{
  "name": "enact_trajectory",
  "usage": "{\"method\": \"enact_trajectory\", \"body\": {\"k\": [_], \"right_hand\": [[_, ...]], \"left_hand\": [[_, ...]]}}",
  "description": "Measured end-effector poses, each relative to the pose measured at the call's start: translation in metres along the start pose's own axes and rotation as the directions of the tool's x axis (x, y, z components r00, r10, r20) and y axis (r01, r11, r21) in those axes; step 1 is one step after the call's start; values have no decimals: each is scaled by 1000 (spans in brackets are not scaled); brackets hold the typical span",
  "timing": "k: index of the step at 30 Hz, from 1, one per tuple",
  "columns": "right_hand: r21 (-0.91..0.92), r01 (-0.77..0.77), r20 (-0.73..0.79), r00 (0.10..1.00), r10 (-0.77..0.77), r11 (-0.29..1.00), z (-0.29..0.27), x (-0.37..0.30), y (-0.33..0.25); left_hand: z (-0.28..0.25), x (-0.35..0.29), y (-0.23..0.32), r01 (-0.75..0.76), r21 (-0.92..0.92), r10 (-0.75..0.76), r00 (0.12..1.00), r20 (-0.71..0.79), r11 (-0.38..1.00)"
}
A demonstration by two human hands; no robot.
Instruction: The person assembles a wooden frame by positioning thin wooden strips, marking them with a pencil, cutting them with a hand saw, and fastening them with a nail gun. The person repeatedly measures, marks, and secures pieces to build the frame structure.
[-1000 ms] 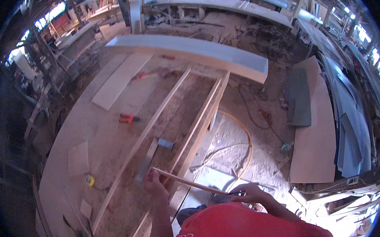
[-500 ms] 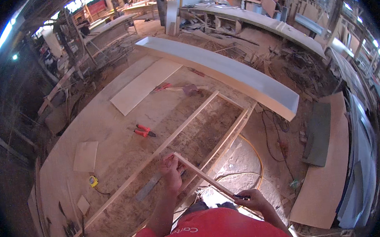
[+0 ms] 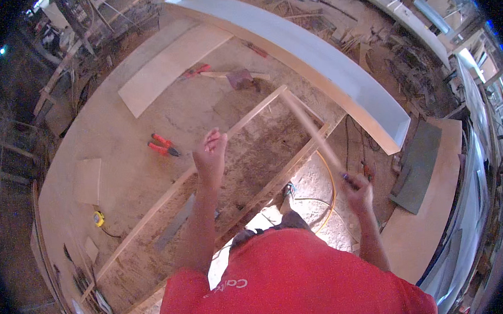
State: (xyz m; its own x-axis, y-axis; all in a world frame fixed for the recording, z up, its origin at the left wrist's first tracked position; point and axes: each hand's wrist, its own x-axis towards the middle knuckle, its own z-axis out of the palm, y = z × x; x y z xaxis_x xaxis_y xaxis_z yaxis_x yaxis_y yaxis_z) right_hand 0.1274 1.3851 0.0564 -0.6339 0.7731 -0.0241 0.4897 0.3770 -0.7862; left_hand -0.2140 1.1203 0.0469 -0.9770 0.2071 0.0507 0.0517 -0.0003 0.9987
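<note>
My right hand (image 3: 359, 194) is closed on the near end of a thin wooden strip (image 3: 314, 130), blurred by motion. The strip slants away to the far corner of a slim wooden frame; whether it touches there, I cannot tell. A small dark bit shows at my right fingers, too small to name. Over the long left rail (image 3: 151, 225) of the frame is my left hand (image 3: 209, 157), its fingers curled; what they hold, if anything, is hidden. Red-handled pliers (image 3: 163, 145) lie on the worktable (image 3: 116, 137) left of that hand. A flat metal strip (image 3: 175, 223) lies inside the frame.
A long white-lined tray (image 3: 308, 48) lies across the table's far side. Beyond the pliers are a pale board (image 3: 169, 69) and a hammer (image 3: 239, 78). A yellow tape measure (image 3: 99, 219) sits at left. An orange hose (image 3: 330, 192) curves on the floor; sheets (image 3: 429, 203) lean at right.
My left hand has let go of the wooden strip's far end and risen away. My right hand has moved forward and up, swinging the strip toward the frame's far corner. The view has tilted down.
</note>
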Motion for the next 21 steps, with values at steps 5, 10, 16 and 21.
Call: {"method": "enact_trajectory", "body": {"k": [5, 10, 16, 21], "right_hand": [[-423, 63, 18, 998, -61, 904, -30, 117, 13], [-422, 121, 145, 987, -65, 899, -15, 177, 67], [-336, 19, 179, 983, 44, 942, -12, 202, 72], [-380, -106, 139, 976, 170, 919, -25, 197, 73]], "left_hand": [[87, 34, -33, -58, 403, 34, 997, 68, 913], [189, 28, -52, -479, 499, 359, 876, 321, 722], [241, 45, -79, -547, 681, 363, 835, 412, 486], [255, 93, -85, -512, 791, -108, 813, 572, 334]]}}
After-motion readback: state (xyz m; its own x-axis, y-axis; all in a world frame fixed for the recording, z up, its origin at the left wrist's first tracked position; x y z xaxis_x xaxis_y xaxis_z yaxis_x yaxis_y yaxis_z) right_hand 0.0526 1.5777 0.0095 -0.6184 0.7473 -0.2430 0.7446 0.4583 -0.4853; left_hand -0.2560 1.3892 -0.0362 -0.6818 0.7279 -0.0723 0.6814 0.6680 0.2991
